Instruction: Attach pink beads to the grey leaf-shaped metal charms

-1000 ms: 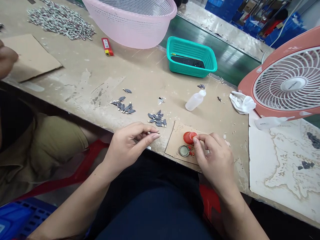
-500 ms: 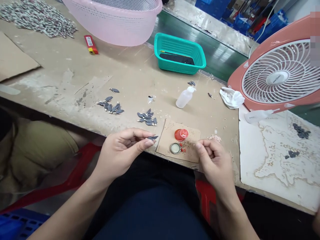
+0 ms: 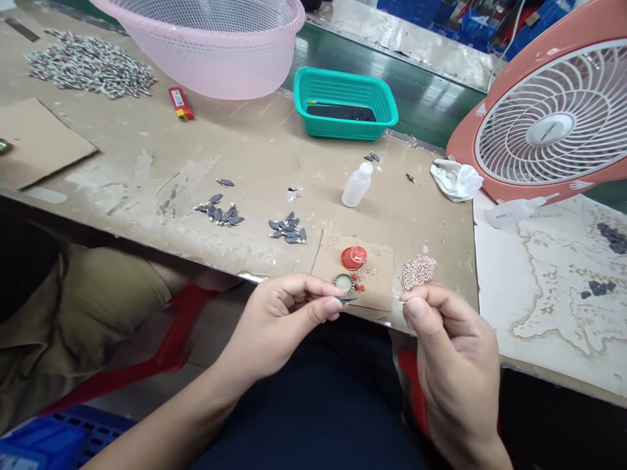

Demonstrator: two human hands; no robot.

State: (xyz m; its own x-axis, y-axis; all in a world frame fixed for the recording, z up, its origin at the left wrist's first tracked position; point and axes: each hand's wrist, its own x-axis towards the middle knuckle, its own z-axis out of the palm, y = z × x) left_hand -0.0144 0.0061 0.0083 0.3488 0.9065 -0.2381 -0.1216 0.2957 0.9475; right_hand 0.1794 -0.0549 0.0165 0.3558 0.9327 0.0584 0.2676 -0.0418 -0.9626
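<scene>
Leaf-shaped charm (image 3: 347,299) pinched in left hand (image 3: 279,326), right hand (image 3: 455,365) pinching something tiny (image 3: 402,301), both near a red cap (image 3: 353,257).

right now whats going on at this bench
A seated person is working bare-handed at a worn bench. The left hand pinches a dark grey leaf-shaped charm, while the right hand holds what looks like a tiny pale bead in its fingertips, just below a heap of pale beads. Nearby, a cardboard square holds a red cap and a round metal bezel. Clusters of similar charms lie further along the bench.
</scene>
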